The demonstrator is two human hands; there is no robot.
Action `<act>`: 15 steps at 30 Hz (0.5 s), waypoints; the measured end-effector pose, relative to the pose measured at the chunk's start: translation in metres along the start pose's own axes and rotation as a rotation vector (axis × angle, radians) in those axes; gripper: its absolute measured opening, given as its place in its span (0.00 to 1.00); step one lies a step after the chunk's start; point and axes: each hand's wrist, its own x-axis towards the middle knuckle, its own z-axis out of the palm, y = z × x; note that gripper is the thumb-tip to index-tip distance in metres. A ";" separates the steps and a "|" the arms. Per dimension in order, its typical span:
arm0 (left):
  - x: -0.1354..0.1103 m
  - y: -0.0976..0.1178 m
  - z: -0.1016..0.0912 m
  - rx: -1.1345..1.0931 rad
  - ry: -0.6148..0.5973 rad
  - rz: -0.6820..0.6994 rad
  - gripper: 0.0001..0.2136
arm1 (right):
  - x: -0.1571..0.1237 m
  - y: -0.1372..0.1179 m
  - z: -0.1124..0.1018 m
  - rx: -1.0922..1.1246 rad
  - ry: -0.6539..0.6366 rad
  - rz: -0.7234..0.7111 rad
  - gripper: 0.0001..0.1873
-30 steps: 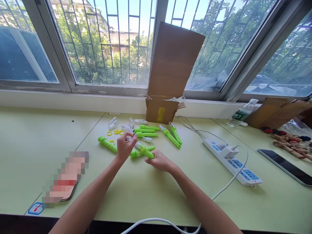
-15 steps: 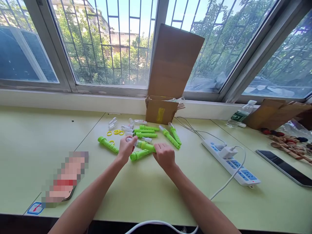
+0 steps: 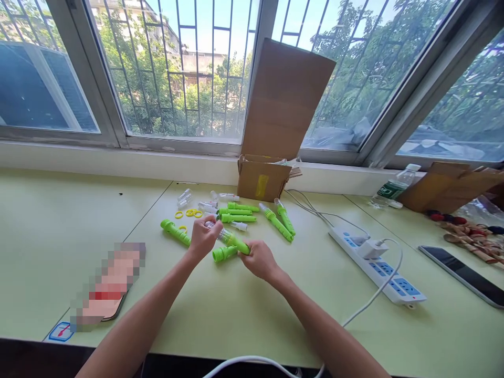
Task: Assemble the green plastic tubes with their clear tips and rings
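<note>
Between both hands is a green plastic tube (image 3: 238, 244) with a clear ribbed cap (image 3: 225, 237) on its left end. My left hand (image 3: 205, 239) pinches the clear cap, thumb and fingers closed on it. My right hand (image 3: 259, 259) grips the green end, fingers wrapped round it. The tube slants down to the right. Just below lies another green tube (image 3: 223, 254) with a threaded end, partly hidden by the held one. Left of my left hand rests a further green tube (image 3: 176, 232). Several green tubes (image 3: 237, 212) lie behind, beside yellow rings (image 3: 193, 213) and clear caps (image 3: 184, 198).
Two capped green tubes (image 3: 279, 223) lie to the right of the group. A cardboard box (image 3: 264, 178) stands at the window sill. On the right are a white power strip (image 3: 378, 268), a phone (image 3: 462, 275) and a water bottle (image 3: 394, 186). A pixelated phone (image 3: 112, 289) lies left.
The held tube has tilted, its right end now lower. My right hand has moved slightly down and left, while my left hand keeps its pinch on the cap. The view has shifted slightly.
</note>
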 end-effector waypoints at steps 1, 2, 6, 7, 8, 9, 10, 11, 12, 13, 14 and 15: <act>0.000 0.001 -0.001 0.011 -0.015 0.021 0.13 | 0.000 0.000 0.000 0.081 -0.051 0.000 0.12; 0.000 0.003 -0.002 0.019 -0.028 0.038 0.13 | 0.000 0.000 0.000 0.160 -0.105 -0.005 0.13; -0.001 0.004 -0.003 0.026 -0.067 0.069 0.12 | 0.001 0.003 0.003 0.383 -0.259 -0.041 0.16; -0.001 0.004 -0.003 0.026 -0.071 0.075 0.12 | 0.002 0.004 0.003 0.400 -0.268 -0.050 0.16; -0.001 0.004 -0.003 0.028 -0.072 0.082 0.12 | 0.002 0.005 0.003 0.400 -0.263 -0.060 0.16; -0.002 0.004 -0.002 0.031 -0.066 0.091 0.13 | 0.003 0.006 0.003 0.389 -0.247 -0.074 0.16; -0.003 0.004 -0.001 0.037 -0.056 0.100 0.13 | 0.004 0.007 0.002 0.369 -0.225 -0.091 0.16; -0.003 0.004 0.000 0.043 -0.043 0.109 0.14 | 0.004 0.008 0.001 0.345 -0.199 -0.111 0.16; -0.003 0.004 0.001 0.050 -0.031 0.117 0.14 | 0.004 0.009 -0.001 0.320 -0.174 -0.130 0.16; -0.003 0.003 0.001 0.055 -0.019 0.122 0.15 | 0.004 0.010 -0.003 0.292 -0.152 -0.145 0.16; -0.003 0.002 0.002 0.060 -0.009 0.120 0.15 | 0.004 0.010 -0.006 0.267 -0.137 -0.157 0.15; -0.002 0.000 0.002 0.062 -0.002 0.108 0.14 | 0.004 0.009 -0.008 0.243 -0.123 -0.168 0.13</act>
